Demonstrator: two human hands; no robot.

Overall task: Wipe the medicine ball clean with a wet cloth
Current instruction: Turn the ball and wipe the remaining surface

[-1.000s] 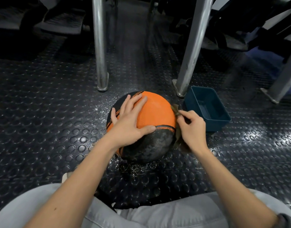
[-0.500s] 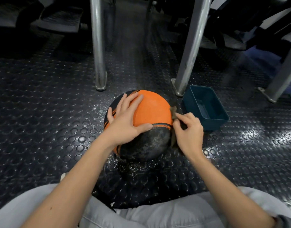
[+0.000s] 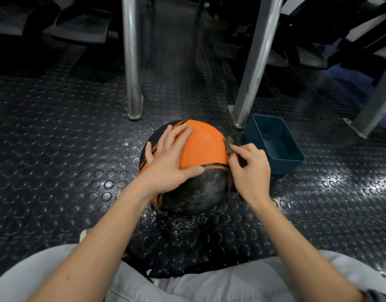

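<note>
On studded floor (image 3: 57, 153), L hand (image 3: 169, 160) flat on pebbled ball (image 3: 206, 149), R hand (image 3: 249, 168) pinching cloth (image 3: 228, 143)

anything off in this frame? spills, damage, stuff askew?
Only a wet mess: droplets speckle the floor just in front of and to the left of the medicine ball, and its black panel looks mottled grey. The blue tub sits upright beside it. Nothing looks damaged.
</note>
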